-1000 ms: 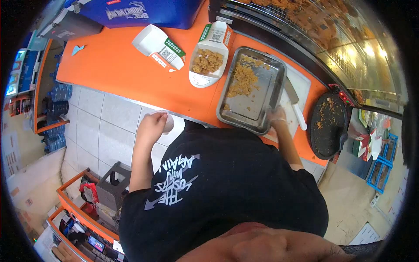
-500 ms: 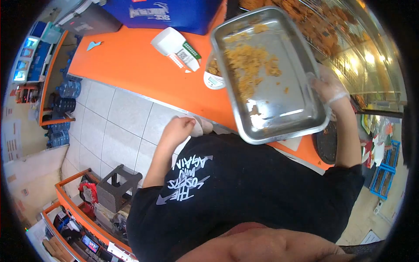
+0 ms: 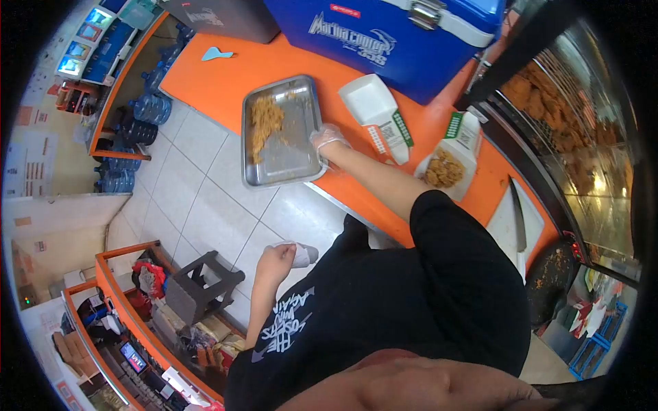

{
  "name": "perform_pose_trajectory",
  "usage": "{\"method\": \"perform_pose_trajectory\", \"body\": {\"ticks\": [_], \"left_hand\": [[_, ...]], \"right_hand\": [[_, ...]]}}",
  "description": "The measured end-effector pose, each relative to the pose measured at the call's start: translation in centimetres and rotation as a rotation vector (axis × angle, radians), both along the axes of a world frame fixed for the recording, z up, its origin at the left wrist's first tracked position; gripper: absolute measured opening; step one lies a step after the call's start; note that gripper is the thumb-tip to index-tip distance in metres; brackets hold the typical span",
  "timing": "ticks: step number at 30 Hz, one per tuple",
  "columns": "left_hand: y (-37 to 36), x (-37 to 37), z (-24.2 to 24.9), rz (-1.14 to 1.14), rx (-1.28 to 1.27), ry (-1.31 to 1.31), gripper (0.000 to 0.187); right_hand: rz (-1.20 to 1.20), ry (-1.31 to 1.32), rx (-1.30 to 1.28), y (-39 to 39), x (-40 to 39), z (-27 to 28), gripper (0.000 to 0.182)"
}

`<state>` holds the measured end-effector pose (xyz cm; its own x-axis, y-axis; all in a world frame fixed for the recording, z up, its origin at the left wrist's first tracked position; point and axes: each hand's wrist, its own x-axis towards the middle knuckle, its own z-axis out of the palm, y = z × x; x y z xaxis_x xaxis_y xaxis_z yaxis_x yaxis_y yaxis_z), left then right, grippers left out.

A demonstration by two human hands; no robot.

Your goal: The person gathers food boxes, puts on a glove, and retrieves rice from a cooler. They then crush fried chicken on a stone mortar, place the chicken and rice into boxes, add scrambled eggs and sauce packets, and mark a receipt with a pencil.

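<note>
My right hand (image 3: 327, 137), in a clear glove, grips the right rim of a steel tray (image 3: 291, 154) that juts out over the orange counter's (image 3: 274, 65) edge above the tiled floor. Fried crumbs (image 3: 264, 122) lie heaped along the tray's left side. Down by my waist, my left hand (image 3: 276, 262) is closed around a small white crumpled thing (image 3: 300, 255), possibly a glove or a cup. A white paper box (image 3: 449, 164) filled with fried pieces sits on the counter to the right of my arm.
An empty white paper box (image 3: 373, 109) lies beside a large blue cooler (image 3: 404, 38). A knife (image 3: 519, 219) rests on a white cutting board (image 3: 504, 222), with a dark round pan (image 3: 552, 277) beyond it. A glass food display (image 3: 576, 116) lines the right. A grey stool (image 3: 199, 288) stands below.
My right hand has carried the steel tray from the cutting-board side across to the left, past the paper boxes, out over the counter's edge. My left hand stayed low with the white thing.
</note>
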<state>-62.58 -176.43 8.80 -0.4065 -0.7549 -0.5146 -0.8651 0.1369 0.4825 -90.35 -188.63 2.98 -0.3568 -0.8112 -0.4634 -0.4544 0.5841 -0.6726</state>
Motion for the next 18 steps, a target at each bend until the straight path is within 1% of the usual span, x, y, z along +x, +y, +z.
{"method": "perform_pose_trajectory", "body": {"ticks": [2, 3, 5, 6, 7, 9, 10, 11, 12, 13, 14, 15, 16, 17, 18], "left_hand": [[-1.2, 1.3, -0.1, 0.089, -0.02, -0.135, 0.034], [-1.8, 1.7, 0.0, 0.088, -0.005, -0.151, 0.034], [-3.3, 1.1, 0.3, 0.087, 0.001, -0.097, 0.035], [-4.0, 0.4, 0.6, 0.06, 0.01, -0.071, 0.034], [-5.0, -0.4, 0.1, 0.019, 0.034, -0.069, 0.034], [-6.5, -2.5, -1.4, -0.032, 0.107, 0.22, 0.034], [-7.2, -4.8, -1.3, -0.081, 0.138, 0.23, 0.035], [-7.8, -7.5, -1.1, -0.123, 0.155, 0.246, 0.035], [-8.1, -10.2, -1.7, -0.191, 0.111, 0.229, 0.038], [-8.6, -12.9, -2.2, -0.254, 0.061, 0.216, 0.041], [-9.2, -15.7, -3.0, -0.217, 0.116, 0.126, 0.044], [-9.7, -18.4, -4.2, -0.177, 0.171, 0.032, 0.047], [-10.3, -21.0, -5.6, -0.232, 0.076, -0.013, 0.049], [-11.1, -23.2, -7.1, -0.287, -0.021, -0.06, 0.051], [-11.9, -25.1, -8.7, -0.296, 0.012, -0.078, 0.052]], "right_hand": [[0.021, 0.07, 0.013, -3.9, -0.7, -2.7, 0.044], [0.03, 0.104, 0.024, -5.4, -1.2, -4.1, 0.046], [0.034, 0.182, 0.047, -6.1, -2.0, -5.0, 0.05], [-0.031, 0.283, -0.141, -5.1, -2.6, -5.6, 0.049], [-0.108, 0.396, -0.317, -2.5, -3.5, -4.2, 0.048], [-0.096, -0.017, -0.063, 6.8, -7.3, 11.8, 0.038], [-0.241, 0.131, -0.244, 10.1, -11.0, 7.8, 0.026], [-0.369, 0.293, -0.435, 13.6, -14.9, 4.2, 0.02], [-0.437, 0.646, -0.307, 18.2, -15.0, 8.6, 0.021], [-0.6, 0.566, -0.061, 20.9, -15.9, 9.9, 0.019], [-0.754, 0.471, 0.182, 23.2, -17.0, 10.7, 0.018], [-0.727, 0.444, -0.01, 26.0, -17.8, 4.7, 0.019], [-0.693, 0.411, -0.199, 28.2, -18.0, -1.1, 0.021], [-0.337, 0.546, -0.001, 28.8, -17.5, -0.6, 0.022], [0.025, 0.657, 0.198, 28.9, -16.2, 0.3, 0.024]]}}
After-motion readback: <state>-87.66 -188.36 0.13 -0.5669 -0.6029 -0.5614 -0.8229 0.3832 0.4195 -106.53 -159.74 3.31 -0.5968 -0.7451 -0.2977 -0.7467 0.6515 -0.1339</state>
